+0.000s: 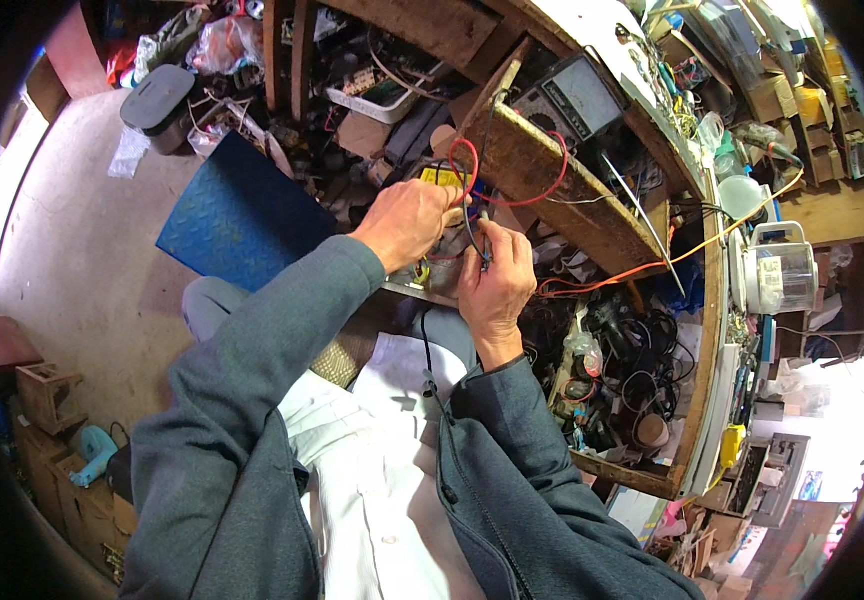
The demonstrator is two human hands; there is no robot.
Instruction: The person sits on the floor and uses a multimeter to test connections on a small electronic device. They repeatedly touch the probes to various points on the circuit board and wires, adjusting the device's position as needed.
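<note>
My left hand is closed in a pinch beside a yellow-labelled part; what its fingertips hold is hidden. A red test lead loops up just past those fingertips. To the right, my right hand has its fingers bent and closed on a black test lead, which hangs down between the two hands. The leads arch toward a dark analog multimeter lying beyond a wooden board. Small parts under my fingers are too crowded to make out.
A blue textured panel leans left of my hands, near a dark grey bin. Tangled black cables fill the open drawer at right. An orange cord crosses it toward a clear blender jug. A white tray sits ahead.
</note>
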